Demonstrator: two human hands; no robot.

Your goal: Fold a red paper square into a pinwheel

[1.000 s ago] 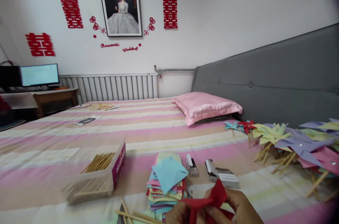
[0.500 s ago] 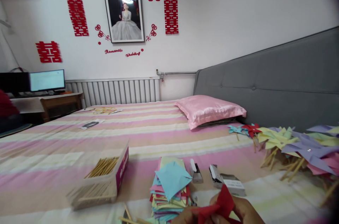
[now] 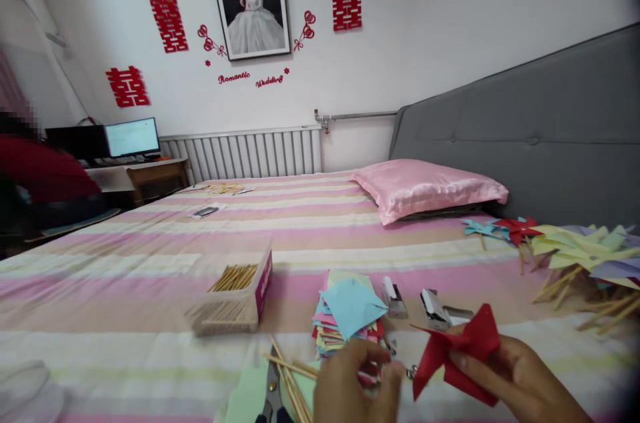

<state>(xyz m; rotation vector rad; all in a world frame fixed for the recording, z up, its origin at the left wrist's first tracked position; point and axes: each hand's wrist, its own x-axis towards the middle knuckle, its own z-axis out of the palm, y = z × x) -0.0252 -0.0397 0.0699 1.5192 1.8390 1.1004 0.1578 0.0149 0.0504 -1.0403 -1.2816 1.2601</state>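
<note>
At the lower right of the frame, the red folded paper is held above the striped bedsheet, pinched along its lower right edge by the fingers of the right hand. Its long axis runs from the lower left to the upper right, with one sharp tip pointing left toward the paper stack and a raised flap pointing up and right. The left hand, at the bottom centre, has its fingers curled and pressed together on something small at the foot of the stack; what it pinches cannot be told. To do this step well, it seems wise to keep the folds tight under the thumb. Nearby lie wooden sticks, scissors, two staplers and, further left, a box of sticks. Finished pinwheels are heaped at the right edge.
</note>
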